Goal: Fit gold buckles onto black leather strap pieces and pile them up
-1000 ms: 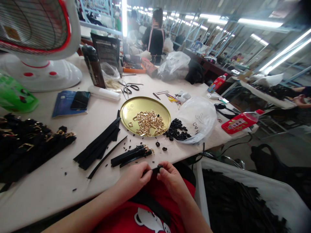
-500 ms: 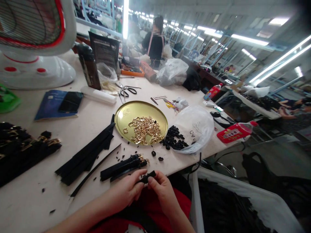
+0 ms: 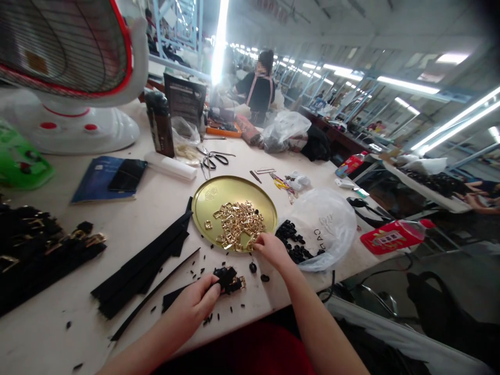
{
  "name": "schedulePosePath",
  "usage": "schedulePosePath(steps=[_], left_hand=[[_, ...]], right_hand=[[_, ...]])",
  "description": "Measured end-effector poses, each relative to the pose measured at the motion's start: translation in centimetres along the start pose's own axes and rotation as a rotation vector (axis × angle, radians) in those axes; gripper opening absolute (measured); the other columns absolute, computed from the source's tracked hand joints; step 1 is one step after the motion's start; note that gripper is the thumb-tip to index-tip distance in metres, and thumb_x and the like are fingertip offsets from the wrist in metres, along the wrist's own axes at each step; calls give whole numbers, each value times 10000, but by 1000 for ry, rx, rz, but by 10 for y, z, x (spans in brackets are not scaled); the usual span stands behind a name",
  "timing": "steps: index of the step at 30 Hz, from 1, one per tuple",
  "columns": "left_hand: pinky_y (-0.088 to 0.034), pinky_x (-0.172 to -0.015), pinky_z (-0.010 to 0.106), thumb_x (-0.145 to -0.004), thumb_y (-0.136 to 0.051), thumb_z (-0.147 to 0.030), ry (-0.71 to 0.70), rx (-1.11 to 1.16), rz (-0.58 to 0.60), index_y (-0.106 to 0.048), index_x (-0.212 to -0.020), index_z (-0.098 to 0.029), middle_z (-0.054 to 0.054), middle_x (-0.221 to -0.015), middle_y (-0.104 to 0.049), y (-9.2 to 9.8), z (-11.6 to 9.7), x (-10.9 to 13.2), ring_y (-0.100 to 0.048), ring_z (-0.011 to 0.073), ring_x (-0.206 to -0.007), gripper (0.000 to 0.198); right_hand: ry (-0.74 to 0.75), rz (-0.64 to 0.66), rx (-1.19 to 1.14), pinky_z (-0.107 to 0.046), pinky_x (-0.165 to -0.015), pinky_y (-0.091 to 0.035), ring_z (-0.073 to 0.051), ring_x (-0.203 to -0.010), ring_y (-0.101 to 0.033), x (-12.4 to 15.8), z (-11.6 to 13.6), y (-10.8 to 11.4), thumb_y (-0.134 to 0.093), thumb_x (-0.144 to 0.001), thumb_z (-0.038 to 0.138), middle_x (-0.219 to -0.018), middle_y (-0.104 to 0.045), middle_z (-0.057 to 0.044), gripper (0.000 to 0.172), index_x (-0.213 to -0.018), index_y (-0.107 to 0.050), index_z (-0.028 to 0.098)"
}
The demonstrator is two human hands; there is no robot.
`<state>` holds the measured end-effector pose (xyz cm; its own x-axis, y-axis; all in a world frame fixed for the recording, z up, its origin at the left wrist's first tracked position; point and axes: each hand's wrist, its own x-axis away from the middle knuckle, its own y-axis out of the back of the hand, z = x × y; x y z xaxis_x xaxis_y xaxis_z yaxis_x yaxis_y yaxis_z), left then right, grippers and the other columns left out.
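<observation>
My left hand (image 3: 199, 302) is closed around a short black strap (image 3: 225, 277), held over a small bundle of black straps with gold buckles (image 3: 239, 284) on the table. At the front right rim of a round gold tray (image 3: 203, 200), my right hand (image 3: 271, 250) has its fingertips pinched together. They touch the edge of a heap of gold buckles (image 3: 240, 221); what is between them, if anything, is hidden. Just right of that hand, small black loops (image 3: 291, 234) spill from a clear plastic bag (image 3: 332, 224).
Long black strips (image 3: 144, 265) lie left of the tray, and a pile of buckled black straps (image 3: 39, 250) is farther left. Scissors (image 3: 213, 159) are behind the tray. A white fan (image 3: 97, 122) stands back left; a red bottle (image 3: 394, 237) lies at the right edge.
My right hand has left the black strap and reached forward to the tray's buckles. My left hand keeps the strap and has moved slightly left. The view has shifted a little.
</observation>
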<state>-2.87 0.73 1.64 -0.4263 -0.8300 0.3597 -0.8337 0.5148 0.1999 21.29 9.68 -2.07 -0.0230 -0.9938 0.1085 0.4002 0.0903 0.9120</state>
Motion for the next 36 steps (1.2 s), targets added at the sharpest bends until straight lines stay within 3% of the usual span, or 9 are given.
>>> schedulePosePath(steps=[6, 11, 14, 20, 24, 27, 32, 34, 36], left_hand=[[-265, -451, 205, -811, -371, -377, 6, 54, 15, -421, -731, -206, -78, -484, -340, -8, 7, 8, -330, 101, -451, 196], [-285, -462, 207, -804, -357, -398, -54, 4, -6, -437, -743, -200, -82, -476, -360, -15, 6, 18, -361, 103, -450, 221], [-298, -463, 213, -803, -345, -415, -69, -29, -35, -458, -774, -197, -80, -466, -387, -12, 7, 24, -383, 111, -444, 247], [-404, -647, 260, -738, -483, -388, -185, -100, -203, -548, -899, -167, 19, -794, -624, 0, -2, 19, -550, 182, -729, 281], [-400, -611, 241, -733, -498, -396, -237, -104, -224, -565, -826, -150, 12, -737, -618, -7, -8, 9, -543, 169, -692, 271], [-371, -549, 219, -742, -480, -378, -235, -135, -189, -555, -747, -151, -12, -648, -579, -14, -6, 8, -510, 141, -619, 240], [-324, -513, 204, -739, -478, -349, -202, -227, -163, -529, -682, -161, -36, -601, -545, -11, -5, 13, -468, 114, -568, 203], [-309, -503, 204, -738, -472, -349, -196, -269, -149, -529, -682, -162, -37, -594, -536, -9, -5, 13, -460, 113, -560, 204], [-303, -498, 205, -733, -472, -360, -173, -295, -114, -535, -695, -159, -32, -604, -536, -9, -3, 11, -459, 116, -565, 215]], right_hand=[[-11, 14, 98, -248, -634, -330, -162, -742, -535, -1, 7, -10, -563, -716, 258, -796, -603, -45, 85, -738, -585, 178], [-49, -1, 98, -256, -597, -328, -177, -688, -554, -3, 17, -9, -555, -663, 153, -683, -611, -59, 69, -595, -565, 161], [-25, -51, 29, -249, -580, -337, -167, -654, -544, 4, 20, -2, -529, -661, 150, -655, -597, -44, 58, -607, -549, 159], [121, -88, -223, -218, -563, -377, -121, -596, -512, 60, 46, 7, -453, -722, 212, -638, -544, 18, 63, -716, -507, 180], [181, -59, -576, -218, -517, -356, -109, -543, -463, 106, 74, 3, -503, -696, 223, -594, -503, 37, 37, -694, -499, 187], [143, 55, -812, -218, -509, -332, -97, -532, -425, 125, 83, -1, -515, -715, 251, -594, -486, 36, 82, -734, -537, 174], [65, 461, -1073, -206, -502, -276, -75, -526, -346, 138, 75, -3, -558, -723, 297, -588, -432, 50, 132, -748, -579, 169], [17, 515, -1144, -203, -501, -261, -68, -519, -333, 140, 70, -6, -596, -688, 262, -591, -426, 62, 121, -765, -559, 177], [12, 444, -1129, -207, -507, -263, -71, -521, -338, 140, 65, -12, -606, -680, 252, -583, -424, 64, 113, -724, -535, 176]])
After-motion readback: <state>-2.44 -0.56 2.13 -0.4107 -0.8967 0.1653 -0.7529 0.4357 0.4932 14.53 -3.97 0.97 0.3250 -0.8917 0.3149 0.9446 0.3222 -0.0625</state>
